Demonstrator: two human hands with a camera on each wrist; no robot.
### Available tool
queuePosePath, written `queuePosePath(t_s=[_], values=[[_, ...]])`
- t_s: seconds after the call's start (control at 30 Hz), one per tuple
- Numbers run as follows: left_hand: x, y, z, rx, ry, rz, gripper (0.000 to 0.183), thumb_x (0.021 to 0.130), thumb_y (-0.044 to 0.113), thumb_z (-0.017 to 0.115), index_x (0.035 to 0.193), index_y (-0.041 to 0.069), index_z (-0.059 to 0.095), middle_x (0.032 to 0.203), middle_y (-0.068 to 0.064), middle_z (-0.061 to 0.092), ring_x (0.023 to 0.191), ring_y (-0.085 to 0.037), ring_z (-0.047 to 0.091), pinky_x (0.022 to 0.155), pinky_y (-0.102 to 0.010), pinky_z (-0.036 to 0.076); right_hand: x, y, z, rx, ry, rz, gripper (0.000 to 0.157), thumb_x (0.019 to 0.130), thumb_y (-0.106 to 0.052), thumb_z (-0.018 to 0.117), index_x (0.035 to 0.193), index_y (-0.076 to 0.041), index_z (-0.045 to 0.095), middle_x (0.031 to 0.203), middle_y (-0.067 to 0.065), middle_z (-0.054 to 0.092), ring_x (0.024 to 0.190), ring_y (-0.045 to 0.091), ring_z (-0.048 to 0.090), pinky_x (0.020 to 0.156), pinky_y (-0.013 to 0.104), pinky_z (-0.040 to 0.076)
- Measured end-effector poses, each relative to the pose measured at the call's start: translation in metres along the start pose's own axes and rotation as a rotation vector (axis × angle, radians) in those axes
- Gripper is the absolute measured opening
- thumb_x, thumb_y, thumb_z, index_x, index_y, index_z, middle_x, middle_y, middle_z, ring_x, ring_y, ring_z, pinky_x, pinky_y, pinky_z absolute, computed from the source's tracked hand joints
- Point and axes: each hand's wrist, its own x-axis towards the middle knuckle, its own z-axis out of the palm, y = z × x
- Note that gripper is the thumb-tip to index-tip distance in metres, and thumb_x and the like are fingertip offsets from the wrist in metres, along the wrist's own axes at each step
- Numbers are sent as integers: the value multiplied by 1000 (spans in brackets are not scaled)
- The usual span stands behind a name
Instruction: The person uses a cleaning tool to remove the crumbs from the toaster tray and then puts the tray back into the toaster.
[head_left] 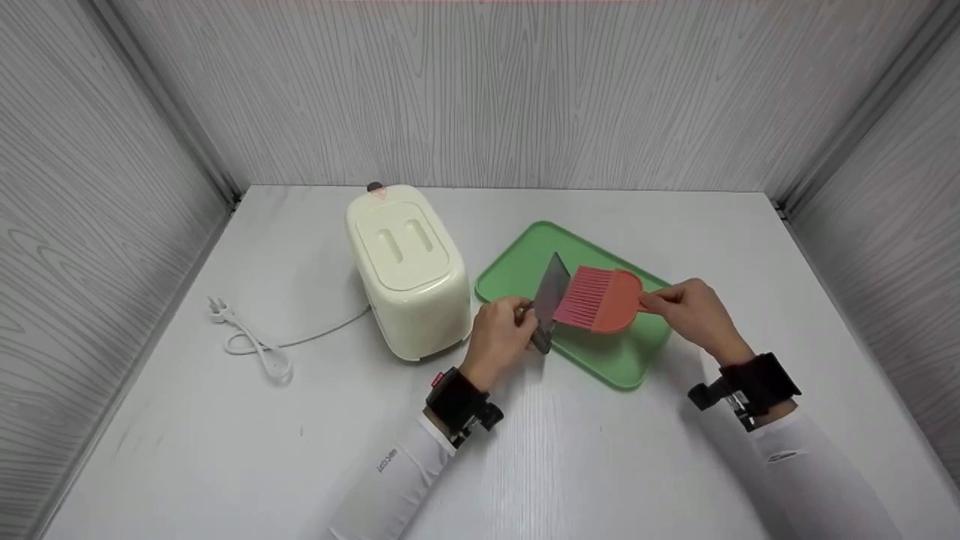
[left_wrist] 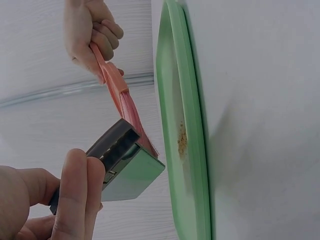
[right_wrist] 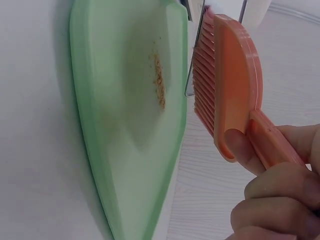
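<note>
My left hand (head_left: 499,331) grips the dark end of a metal crumb tray (head_left: 551,291), a thin shiny plate tilted steeply above the green tray (head_left: 517,264). In my right hand (head_left: 697,315) is the handle of an orange brush (head_left: 621,301) with reddish bristles. The bristle tips meet the plate's face in the head view. Below both, a small streak of brown crumbs (right_wrist: 159,84) lies on the green tray's floor. The left wrist view shows the plate's black handle (left_wrist: 112,145) between thumb and fingers.
A cream toaster (head_left: 416,300) with a closed lid stands left of the green tray, close to my left hand. Its white cord (head_left: 322,334) runs left to a plug (head_left: 219,310) on the white table. Grey wood-grain walls enclose the back and sides.
</note>
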Motion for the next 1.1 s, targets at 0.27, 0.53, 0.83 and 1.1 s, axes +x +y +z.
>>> queuePosePath(t_s=[0.27, 0.53, 0.83, 1.1], values=[[-1, -2, 1, 43, 19, 53, 20, 96, 3, 64, 112, -6, 73, 89, -13, 74, 66, -15, 69, 54, -19, 59, -4, -6, -9, -48, 72, -14, 36, 104, -39, 63, 106, -8, 83, 98, 10, 80, 74, 7, 62, 57, 22, 37], [-1, 0, 2, 45, 12, 38, 20, 97, 3, 64, 112, -5, 74, 89, -12, 74, 65, -13, 67, 53, -19, 59, -13, -23, -18, -101, 103, -63, 36, 104, -38, 63, 104, -9, 83, 94, 8, 80, 87, 14, 69, 73, 23, 51], [-1, 0, 1, 55, 13, 34, 19, 98, 4, 65, 112, -5, 73, 90, -12, 74, 64, -12, 67, 53, -20, 59, -25, -44, -14, -79, 74, -66, 30, 103, -31, 64, 102, -8, 83, 94, 10, 80, 59, 6, 45, 51, 22, 31], [-1, 1, 1, 71, 20, 40, 20, 98, 4, 65, 113, -6, 73, 93, -14, 75, 63, -12, 66, 53, -19, 58, -31, -55, -8, -87, 49, -43, 29, 103, -30, 64, 104, -7, 83, 96, 11, 80, 57, 7, 41, 49, 22, 26]])
